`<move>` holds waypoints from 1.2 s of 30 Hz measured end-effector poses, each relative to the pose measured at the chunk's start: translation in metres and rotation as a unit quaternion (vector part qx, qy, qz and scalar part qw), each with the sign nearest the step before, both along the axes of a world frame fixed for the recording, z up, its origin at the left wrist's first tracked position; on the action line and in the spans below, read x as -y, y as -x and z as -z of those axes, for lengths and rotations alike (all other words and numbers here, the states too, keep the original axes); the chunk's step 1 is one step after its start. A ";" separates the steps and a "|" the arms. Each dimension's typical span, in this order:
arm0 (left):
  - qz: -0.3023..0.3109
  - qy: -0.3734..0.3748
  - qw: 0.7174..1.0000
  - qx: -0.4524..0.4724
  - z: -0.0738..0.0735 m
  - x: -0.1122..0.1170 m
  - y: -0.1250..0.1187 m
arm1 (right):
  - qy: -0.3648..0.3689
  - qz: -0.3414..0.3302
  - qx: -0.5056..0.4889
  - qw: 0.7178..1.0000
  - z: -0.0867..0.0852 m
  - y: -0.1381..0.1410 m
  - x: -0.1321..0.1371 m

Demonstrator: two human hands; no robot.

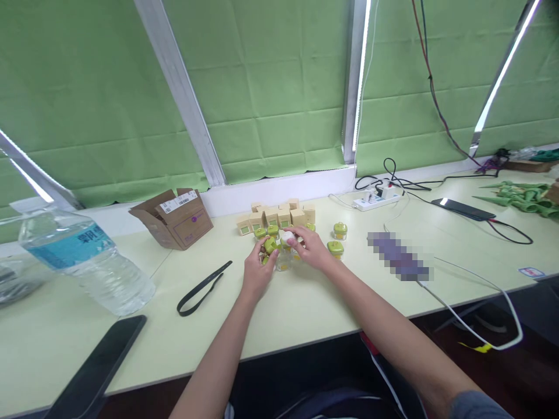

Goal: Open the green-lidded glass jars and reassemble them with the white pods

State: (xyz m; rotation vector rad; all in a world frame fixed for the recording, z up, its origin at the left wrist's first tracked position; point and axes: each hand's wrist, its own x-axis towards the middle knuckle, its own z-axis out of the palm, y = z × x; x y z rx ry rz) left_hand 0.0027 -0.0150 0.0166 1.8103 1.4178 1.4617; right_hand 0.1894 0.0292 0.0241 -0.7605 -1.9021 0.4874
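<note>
My left hand (257,269) rests on the pale table (305,308) with its fingers pinched round a green jar lid (270,245). My right hand (311,247) is beside it, fingers closed on a small white cap (287,237) above a clear jar (283,261). Several small green-lidded jars (339,231) stand around the hands. Behind them is a cluster of small tan boxes (279,217).
An open cardboard box (174,218) sits at the back left, a black strap (201,288) in front of it. A water bottle (85,256) and a dark phone (94,366) lie at left. A power strip (378,201), cables and another phone (463,208) are at right.
</note>
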 end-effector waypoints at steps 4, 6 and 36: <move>-0.004 0.002 1.000 -0.008 0.001 0.000 0.001 | -0.028 0.006 0.029 0.999 -0.001 -0.003 -0.001; -0.006 0.001 1.000 -0.011 0.001 -0.001 0.001 | -0.042 0.002 0.040 0.998 -0.001 -0.005 -0.002; -0.094 -0.007 0.995 -0.020 -0.003 -0.001 0.002 | -0.040 -0.059 0.261 0.963 -0.002 0.005 0.012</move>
